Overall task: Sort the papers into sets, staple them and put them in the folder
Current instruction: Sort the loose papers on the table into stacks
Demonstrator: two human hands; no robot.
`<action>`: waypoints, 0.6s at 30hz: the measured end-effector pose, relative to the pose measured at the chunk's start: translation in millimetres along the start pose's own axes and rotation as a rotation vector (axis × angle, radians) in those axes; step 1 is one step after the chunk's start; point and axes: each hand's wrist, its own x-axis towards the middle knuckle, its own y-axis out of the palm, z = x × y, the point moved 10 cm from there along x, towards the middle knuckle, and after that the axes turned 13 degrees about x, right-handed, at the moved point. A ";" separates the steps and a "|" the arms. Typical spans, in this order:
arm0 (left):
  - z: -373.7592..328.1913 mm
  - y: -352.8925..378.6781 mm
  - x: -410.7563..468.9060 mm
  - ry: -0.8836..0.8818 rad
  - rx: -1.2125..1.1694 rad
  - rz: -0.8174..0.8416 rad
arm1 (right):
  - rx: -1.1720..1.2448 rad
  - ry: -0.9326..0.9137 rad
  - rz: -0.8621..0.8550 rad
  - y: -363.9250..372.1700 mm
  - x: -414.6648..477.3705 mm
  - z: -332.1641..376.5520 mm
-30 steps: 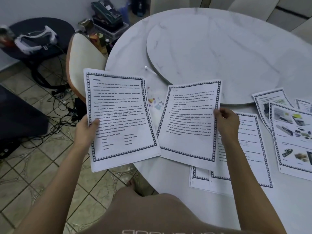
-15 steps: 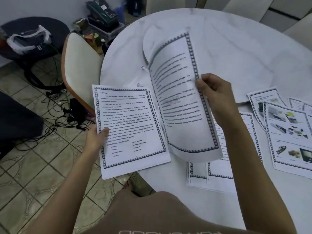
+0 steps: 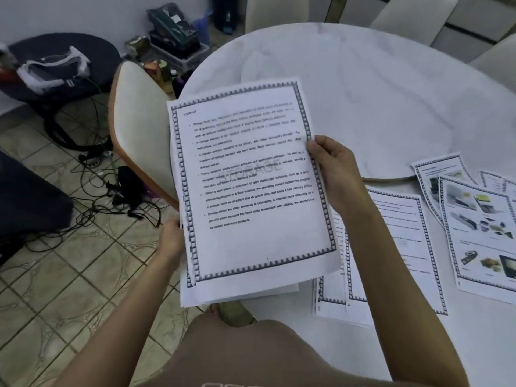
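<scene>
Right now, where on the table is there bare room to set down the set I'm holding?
The raised round slab in the table's middle is bare. The table's near edge, left of the bordered text sheets, is also free. The right side is crowded with overlapping picture sheets. Both hands, left hand and right hand, hold the stack.

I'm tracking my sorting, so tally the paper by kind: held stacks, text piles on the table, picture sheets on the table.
Held stacks: 1
Text piles: 1
Picture sheets: 2
Total: 4
A further sheet at the right edge is too cut off to class.
</scene>
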 end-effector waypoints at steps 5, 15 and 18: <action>19.0 0.4 7.6 -0.106 0.070 -0.021 | -0.336 0.145 -0.189 -46.3 -1.4 -68.9; 25.0 4.0 13.0 -0.162 0.058 -0.080 | -0.731 0.242 -0.266 -67.5 -24.5 -143.7; 24.3 4.9 13.0 -0.162 0.067 -0.086 | -0.820 0.241 -0.273 -62.9 -22.8 -146.7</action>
